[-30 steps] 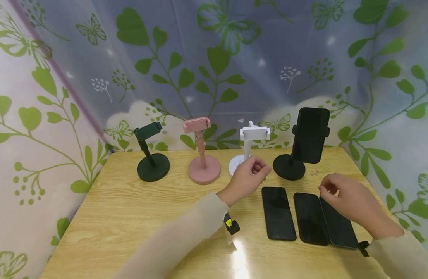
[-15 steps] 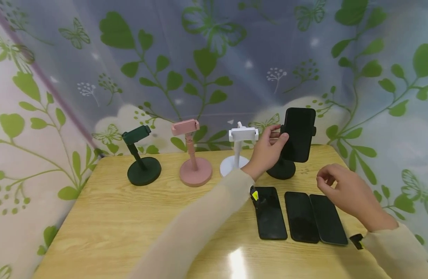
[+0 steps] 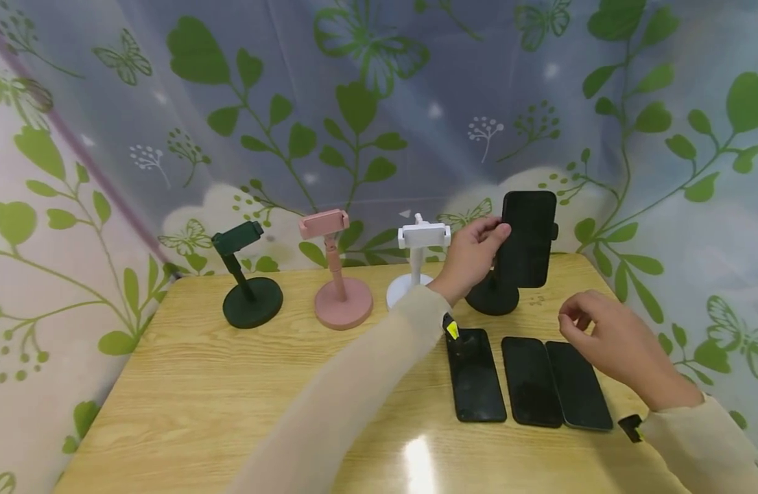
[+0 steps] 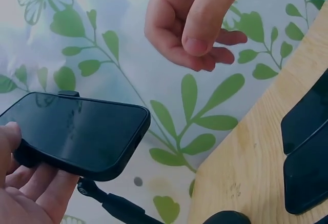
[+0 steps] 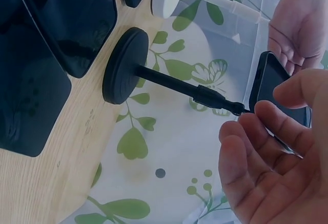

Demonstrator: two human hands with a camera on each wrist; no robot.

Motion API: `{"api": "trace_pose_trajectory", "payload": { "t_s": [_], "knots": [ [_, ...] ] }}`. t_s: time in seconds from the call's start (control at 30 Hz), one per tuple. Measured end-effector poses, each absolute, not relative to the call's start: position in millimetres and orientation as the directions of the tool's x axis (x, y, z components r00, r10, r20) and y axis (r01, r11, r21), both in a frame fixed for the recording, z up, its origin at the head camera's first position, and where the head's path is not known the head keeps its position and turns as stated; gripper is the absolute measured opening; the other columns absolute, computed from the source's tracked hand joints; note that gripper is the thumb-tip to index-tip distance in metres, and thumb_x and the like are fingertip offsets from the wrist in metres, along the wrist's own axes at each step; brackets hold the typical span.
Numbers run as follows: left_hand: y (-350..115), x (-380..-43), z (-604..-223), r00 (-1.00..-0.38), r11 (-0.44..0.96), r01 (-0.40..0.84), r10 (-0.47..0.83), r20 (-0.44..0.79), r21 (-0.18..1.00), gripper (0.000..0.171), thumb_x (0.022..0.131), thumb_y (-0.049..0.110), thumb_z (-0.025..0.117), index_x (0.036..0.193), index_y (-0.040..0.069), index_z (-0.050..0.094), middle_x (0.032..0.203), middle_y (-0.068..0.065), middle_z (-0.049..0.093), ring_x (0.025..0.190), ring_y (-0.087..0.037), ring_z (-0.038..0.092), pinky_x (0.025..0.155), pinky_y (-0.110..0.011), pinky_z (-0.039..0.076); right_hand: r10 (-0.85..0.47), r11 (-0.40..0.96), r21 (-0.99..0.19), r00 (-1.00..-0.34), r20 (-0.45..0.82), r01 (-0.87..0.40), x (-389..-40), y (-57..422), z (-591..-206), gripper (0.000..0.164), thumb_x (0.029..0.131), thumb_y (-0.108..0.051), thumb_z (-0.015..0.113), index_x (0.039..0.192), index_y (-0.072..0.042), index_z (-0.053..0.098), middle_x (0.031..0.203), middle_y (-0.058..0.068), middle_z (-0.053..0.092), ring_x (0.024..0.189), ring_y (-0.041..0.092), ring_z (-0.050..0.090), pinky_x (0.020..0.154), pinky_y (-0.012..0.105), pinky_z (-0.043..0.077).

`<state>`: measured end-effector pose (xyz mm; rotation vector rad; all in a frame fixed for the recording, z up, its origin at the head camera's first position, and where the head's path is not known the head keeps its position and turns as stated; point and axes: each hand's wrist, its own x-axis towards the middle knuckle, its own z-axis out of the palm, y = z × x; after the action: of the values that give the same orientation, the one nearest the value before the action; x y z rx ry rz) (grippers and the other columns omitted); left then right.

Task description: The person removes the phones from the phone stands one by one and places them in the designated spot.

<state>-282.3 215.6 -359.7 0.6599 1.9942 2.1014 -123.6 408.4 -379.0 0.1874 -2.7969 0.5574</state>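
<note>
A black smartphone (image 3: 529, 240) stands upright in the clamp of a black phone stand (image 3: 492, 300) at the back right. My left hand (image 3: 467, 255) grips the clamp at the phone's left edge. Its thumb (image 4: 10, 131) lies over the clamp arm at the front, and its fingers go behind the phone. In the right wrist view the stand's pole (image 5: 169, 81) runs from the round base to the back of the phone. My right hand (image 3: 619, 343) hovers above the phones on the table, fingers loosely bent and holding nothing.
Three black phones lie flat in front: a left phone (image 3: 477, 384), a middle phone (image 3: 531, 384) and a right phone (image 3: 581, 391). A green stand (image 3: 253, 302), a pink stand (image 3: 344, 305) and a white stand (image 3: 424, 235) line the table's back edge before a leaf-print curtain (image 3: 379, 158).
My left hand has moved right and up, from in front of the white stand to the clamp of the black stand. My right hand stays nearly still. The head view has shifted slightly.
</note>
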Motion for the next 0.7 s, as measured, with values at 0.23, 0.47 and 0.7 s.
{"api": "trace_pose_trajectory", "payload": {
  "t_s": [0.23,0.47,0.7],
  "knots": [
    [203.6,-268.6,-354.0,-0.856,-0.049,0.224,0.469,0.220,0.973,0.041,0.104,0.027,0.064,0.140,0.006,0.063,0.125,-0.010,0.073,0.091,-0.001,0.068,0.075,-0.019,0.058,-0.099,0.915,-0.345,-0.946,0.309,-0.208,-128.0,400.1,-382.0,0.008,0.097,-0.013,0.067,0.091,-0.017,0.070,0.092,-0.002,0.067,0.076,0.012,0.059,0.063,0.031,0.051],
    [197.1,-259.6,-350.1,-0.828,0.049,0.371,0.470,0.307,0.927,0.034,0.104,0.028,0.065,0.131,0.007,0.070,0.107,-0.006,0.077,0.070,-0.006,0.061,0.065,-0.017,0.051,-0.103,0.920,-0.331,-0.944,0.313,-0.210,-127.5,396.4,-383.5,0.010,0.096,-0.011,0.068,0.090,-0.019,0.069,0.090,-0.004,0.066,0.076,0.012,0.059,0.063,0.032,0.052],
    [191.6,-254.6,-350.2,-0.874,0.022,0.329,0.385,0.296,0.944,0.035,0.103,0.027,0.067,0.131,0.006,0.069,0.113,-0.010,0.076,0.079,-0.003,0.063,0.066,-0.017,0.052,-0.106,0.917,-0.340,-0.950,0.295,-0.208,-127.4,394.4,-386.8,0.009,0.097,-0.012,0.066,0.090,-0.017,0.069,0.088,-0.005,0.064,0.076,0.012,0.058,0.062,0.032,0.051]
  ]
}}
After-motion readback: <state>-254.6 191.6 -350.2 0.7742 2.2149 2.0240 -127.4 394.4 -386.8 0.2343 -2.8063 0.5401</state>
